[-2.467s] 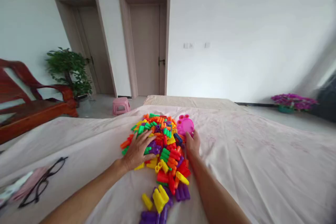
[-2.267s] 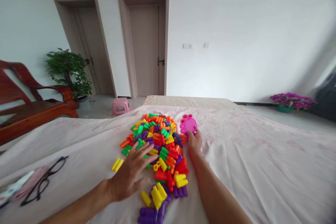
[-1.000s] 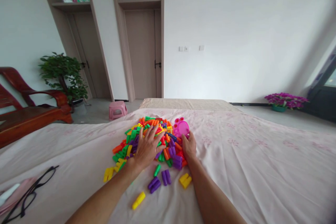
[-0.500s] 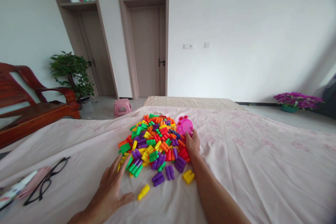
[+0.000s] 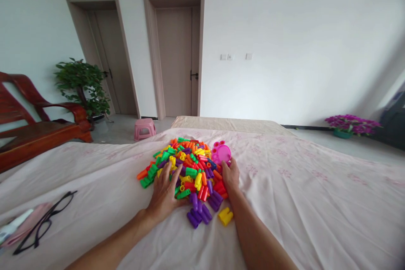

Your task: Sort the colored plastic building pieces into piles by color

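A heap of plastic building pieces point(image 5: 191, 172) in green, yellow, orange, red and purple lies on the pale cloth. My left hand point(image 5: 164, 192) presses into the heap's near left side, fingers spread and thumb low under some pieces. At the heap's right edge, my right hand point(image 5: 231, 176) pinches the lower rim of a bright pink paw-shaped plastic piece point(image 5: 223, 154), with its round part and small toe rings facing up. Purple pieces point(image 5: 199, 213) lie bunched in front of the heap. A yellow double-tube piece point(image 5: 225, 216) rests apart, beside my right wrist.
Black-framed glasses point(image 5: 46, 221) lie on the flower-patterned cloth point(image 5: 303, 202) at the left, next to a pink cloth point(image 5: 30, 223) and a white tube-like item point(image 5: 15, 224). Beyond stand a wooden bench point(image 5: 41, 122), a pink stool point(image 5: 144, 128) and a potted plant point(image 5: 82, 88).
My left hand has moved right and forward onto the heap, pushing pieces together. The loose yellow piece near its thumb is no longer visible there. My right hand keeps hold of the pink piece.
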Demonstrator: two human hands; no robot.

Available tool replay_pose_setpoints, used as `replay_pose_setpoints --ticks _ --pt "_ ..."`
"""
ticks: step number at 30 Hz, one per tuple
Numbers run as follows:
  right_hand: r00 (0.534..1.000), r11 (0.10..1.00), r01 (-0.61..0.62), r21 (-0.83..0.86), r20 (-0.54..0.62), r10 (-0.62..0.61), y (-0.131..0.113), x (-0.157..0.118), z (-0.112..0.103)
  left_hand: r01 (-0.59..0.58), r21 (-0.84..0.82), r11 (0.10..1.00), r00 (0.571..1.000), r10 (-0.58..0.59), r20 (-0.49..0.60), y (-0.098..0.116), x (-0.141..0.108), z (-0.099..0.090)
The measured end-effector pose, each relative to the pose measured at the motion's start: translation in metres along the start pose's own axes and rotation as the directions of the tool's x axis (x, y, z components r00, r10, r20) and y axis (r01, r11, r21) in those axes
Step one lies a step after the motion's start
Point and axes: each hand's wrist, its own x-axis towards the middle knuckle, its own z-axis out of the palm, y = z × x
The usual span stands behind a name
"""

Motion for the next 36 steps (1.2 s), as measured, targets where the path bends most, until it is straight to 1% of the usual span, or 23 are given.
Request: replay_pose_setpoints --ticks 4,6,8,9,11,14,15,16,18,21,22,23,25,27,29,31,33,36 --pt "1.000 1.000 0.025 -0.015 -0.006 -0.025 0.000 0.001 0.001 0.048 -0.001 0.999 0.999 -0.048 -0.003 0.004 0.017 0.005" --pt "1.000 1.000 0.030 -0.008 -0.007 -0.030 -0.001 0.001 0.001 0.078 -0.001 0.997 0.997 -0.078 -0.005 0.010 0.018 0.002" --pt "1.000 1.000 0.023 0.001 -0.010 -0.023 -0.002 0.000 0.000 0.069 0.001 0.998 0.997 -0.069 -0.031 0.019 0.016 -0.004" --pt "1.000 1.000 0.019 0.001 -0.011 -0.019 -0.003 0.000 0.000 0.039 0.002 0.999 0.998 -0.039 -0.050 0.025 0.013 -0.009" --pt "1.000 1.000 0.020 -0.001 -0.011 -0.020 -0.004 -0.002 -0.001 -0.056 0.001 0.998 0.994 0.056 -0.090 0.040 0.007 -0.019" --pt "0.999 0.999 0.038 -0.014 -0.007 -0.038 -0.004 -0.002 -0.002 -0.188 -0.030 0.982 0.972 0.182 -0.149 0.068 -0.005 -0.030" --pt "0.999 0.999 0.045 -0.017 -0.006 -0.045 -0.004 -0.002 -0.002 -0.229 -0.042 0.973 0.964 0.220 -0.149 0.078 -0.009 -0.031" --pt "0.999 0.999 0.049 -0.016 -0.003 -0.049 -0.004 -0.001 -0.002 -0.264 -0.050 0.963 0.958 0.256 -0.125 0.087 -0.013 -0.031" --pt "0.999 0.999 0.044 0.003 0.011 -0.044 -0.003 -0.001 -0.002 -0.367 -0.080 0.927 0.930 0.363 -0.060 0.102 -0.020 -0.030" --pt "0.998 0.999 0.017 0.040 0.053 -0.019 -0.004 0.000 -0.004 -0.521 -0.147 0.841 0.840 0.536 0.082 0.114 -0.021 -0.025" --pt "0.998 0.999 0.016 0.039 0.062 -0.018 -0.004 0.001 -0.004 -0.551 -0.155 0.820 0.814 0.569 0.120 0.116 -0.019 -0.022" --pt "0.997 0.999 0.022 0.030 0.068 -0.024 -0.004 0.001 -0.005 -0.566 -0.149 0.811 0.798 0.584 0.146 0.117 -0.016 -0.020" --pt "0.997 0.999 0.044 0.004 0.068 -0.044 -0.004 0.003 -0.007 -0.564 -0.111 0.819 0.805 0.574 0.149 0.117 -0.006 -0.012" --pt "0.996 0.998 0.063 -0.018 0.059 -0.062 -0.003 0.005 -0.007 -0.556 -0.070 0.828 0.822 0.561 0.103 0.117 0.005 -0.003" --pt "0.997 0.997 0.067 -0.028 0.046 -0.065 -0.002 0.007 -0.007 -0.553 -0.048 0.832 0.831 0.555 0.047 0.117 0.014 0.006" --pt "0.997 0.998 0.066 -0.025 0.037 -0.065 0.001 0.008 -0.006 -0.547 -0.043 0.836 0.836 0.548 0.020 0.116 0.022 0.012" --pt "0.997 0.997 0.070 -0.020 0.028 -0.070 0.003 0.009 -0.005 -0.532 -0.041 0.845 0.846 0.533 0.016 0.114 0.026 0.015" --pt "0.996 0.995 0.092 -0.025 0.007 -0.092 0.005 0.008 -0.004 -0.493 -0.017 0.870 0.869 0.494 0.028 0.106 0.030 0.014"
